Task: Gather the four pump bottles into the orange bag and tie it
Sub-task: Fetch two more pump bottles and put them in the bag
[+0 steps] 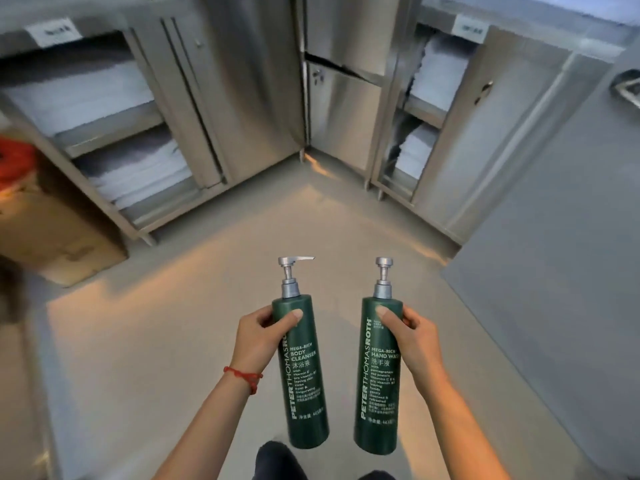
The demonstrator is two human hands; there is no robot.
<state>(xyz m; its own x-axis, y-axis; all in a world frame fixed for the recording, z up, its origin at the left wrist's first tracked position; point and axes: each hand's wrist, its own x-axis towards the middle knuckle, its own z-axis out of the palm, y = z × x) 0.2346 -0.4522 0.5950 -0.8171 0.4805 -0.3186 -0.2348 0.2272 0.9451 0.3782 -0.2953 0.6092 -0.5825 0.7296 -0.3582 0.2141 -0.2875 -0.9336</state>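
Note:
I hold two dark green pump bottles upright over the floor. My left hand (pixel 259 336) grips the body cleanser bottle (pixel 304 386) near its shoulder, thumb across the front. My right hand (pixel 414 337) grips the hand wash bottle (pixel 377 393) the same way. Both bottles have silver pumps; the left one's spout points right. A patch of orange, the orange bag (pixel 15 161), shows at the far left edge, on top of a cardboard box (pixel 59 233). No other pump bottles are in view.
Steel cabinets (pixel 214 98) with stacked white linen stand ahead on the left and on the right (pixel 446 109), meeting at a corner. A grey door or panel (pixel 561 244) fills the right side. The beige floor (pixel 242 244) lies open between them.

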